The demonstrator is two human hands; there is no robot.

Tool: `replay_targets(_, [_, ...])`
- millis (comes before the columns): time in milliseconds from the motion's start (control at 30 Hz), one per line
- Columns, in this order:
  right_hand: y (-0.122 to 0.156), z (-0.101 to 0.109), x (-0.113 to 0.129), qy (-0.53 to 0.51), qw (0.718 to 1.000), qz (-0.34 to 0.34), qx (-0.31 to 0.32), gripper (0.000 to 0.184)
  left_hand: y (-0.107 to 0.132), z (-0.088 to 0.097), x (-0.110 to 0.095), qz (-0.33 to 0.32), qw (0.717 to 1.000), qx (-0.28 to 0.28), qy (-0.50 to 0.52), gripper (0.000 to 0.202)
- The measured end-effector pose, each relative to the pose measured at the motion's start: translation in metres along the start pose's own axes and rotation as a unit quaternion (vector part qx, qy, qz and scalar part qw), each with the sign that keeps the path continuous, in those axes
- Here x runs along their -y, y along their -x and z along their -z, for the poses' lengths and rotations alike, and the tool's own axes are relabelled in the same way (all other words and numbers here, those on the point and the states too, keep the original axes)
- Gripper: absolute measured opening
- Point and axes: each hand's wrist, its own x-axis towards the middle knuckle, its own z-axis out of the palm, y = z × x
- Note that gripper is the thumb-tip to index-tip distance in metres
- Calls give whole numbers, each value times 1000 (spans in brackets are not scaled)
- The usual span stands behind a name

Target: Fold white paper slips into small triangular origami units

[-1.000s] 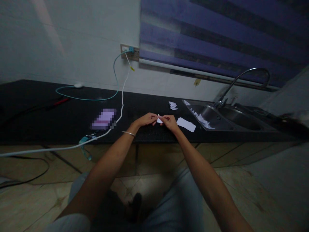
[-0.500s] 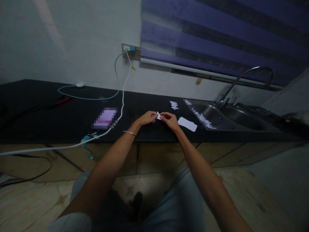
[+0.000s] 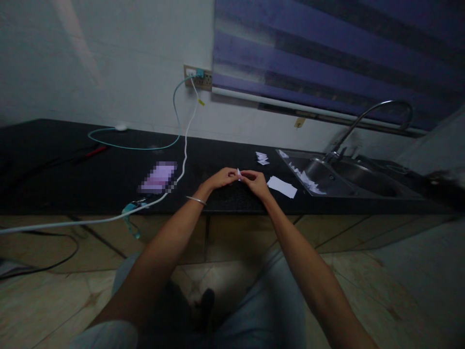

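White, pointed paper [image 3: 239, 173] sits pinched between my left hand [image 3: 221, 178] and right hand [image 3: 257, 184]; beyond the grip, I judge the white folded-paper triangles [image 3: 261, 158] done; rightward, flat white rectangular sheets [image 3: 282, 187] lie unfolded.

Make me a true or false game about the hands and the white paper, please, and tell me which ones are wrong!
1. The left hand and right hand both touch a small white paper. True.
2. The bracelet is on the right wrist. False: the bracelet circles the left wrist.
3. The flat white papers lie left of both hands. False: the flat white papers lie to the right.
4. White paper pieces lie along the sink's left side. True.
5. The blind is green. False: the blind is purple.
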Motion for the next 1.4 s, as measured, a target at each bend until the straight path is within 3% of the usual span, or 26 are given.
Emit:
replay_targets(167, [2,0,7,19,999,17,22,27,0,0,2,19,1000,-12,-6,51])
replay_targets(567, [3,0,4,64,997,40,13,27,-5,-3,7,52,996,-67,-35,53])
replay_targets(767, [2,1,5,68,997,32,5,15,-7,-7,6,58,991,-85,-81,51])
replay_targets(1000, [1,-3,8,45,999,6,21,22,-6,-9,6,50,988,-91,-112,47])
replay_targets(1400, [-2,-3,4,14,999,-20,31,26,0,-7,-3,34,995,-62,-67,50])
